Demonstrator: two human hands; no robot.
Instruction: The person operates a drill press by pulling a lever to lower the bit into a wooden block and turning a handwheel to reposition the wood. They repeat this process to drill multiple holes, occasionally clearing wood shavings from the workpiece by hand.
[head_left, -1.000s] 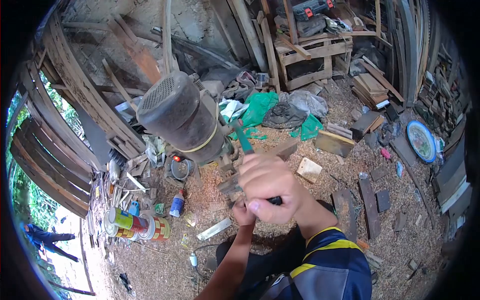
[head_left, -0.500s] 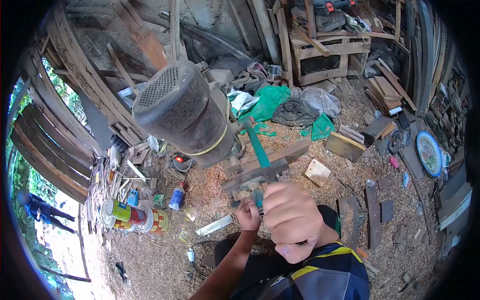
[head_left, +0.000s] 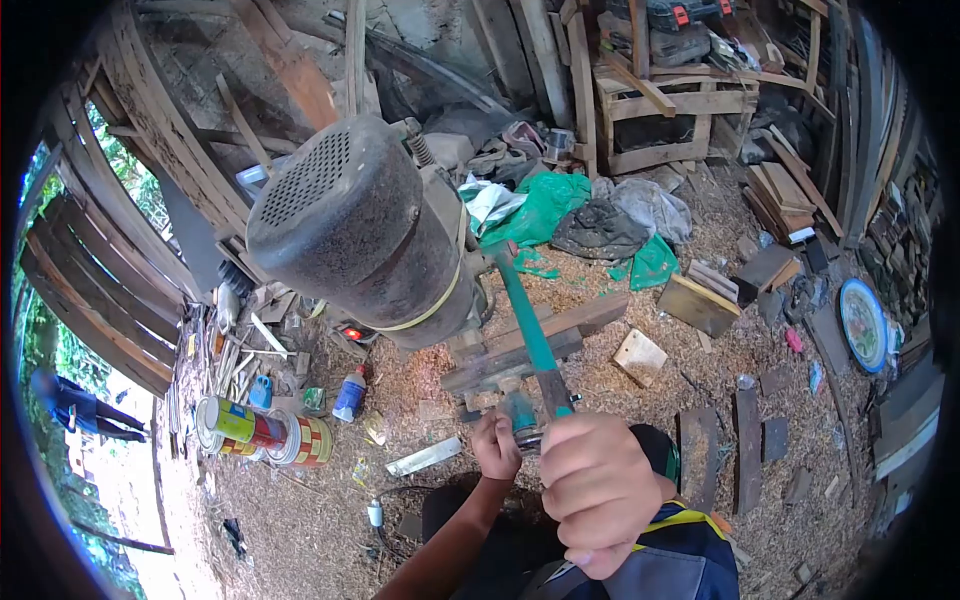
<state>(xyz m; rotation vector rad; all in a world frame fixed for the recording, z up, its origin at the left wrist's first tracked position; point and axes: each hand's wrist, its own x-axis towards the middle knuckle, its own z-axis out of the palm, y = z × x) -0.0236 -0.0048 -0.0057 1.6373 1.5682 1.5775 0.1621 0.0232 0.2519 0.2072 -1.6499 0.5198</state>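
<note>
A large dark motor housing (head_left: 350,235) with a perforated end cap and a yellow band stands upper left of my hands. From this machine a long green lever (head_left: 530,335) reaches toward me. My right hand (head_left: 605,490) is closed in a fist at the lever's near end, wrapped round it. My left hand (head_left: 497,446) is closed beside a round green machine part (head_left: 521,412); its fingers curl against something there that I cannot make out. Beyond both hands, a dark wooden piece (head_left: 510,362) lies across the machine under the motor.
Wood shavings (head_left: 400,520) cover the ground. Paint buckets (head_left: 305,440), a blue bottle (head_left: 350,394) and a pale wood strip (head_left: 424,456) are on the left. A wood block (head_left: 639,358) and several boards lie right. A person (head_left: 90,410) is outside at far left.
My right hand has pulled the green lever's near end down toward me. My left hand stays by the green part, and the view has shifted slightly.
</note>
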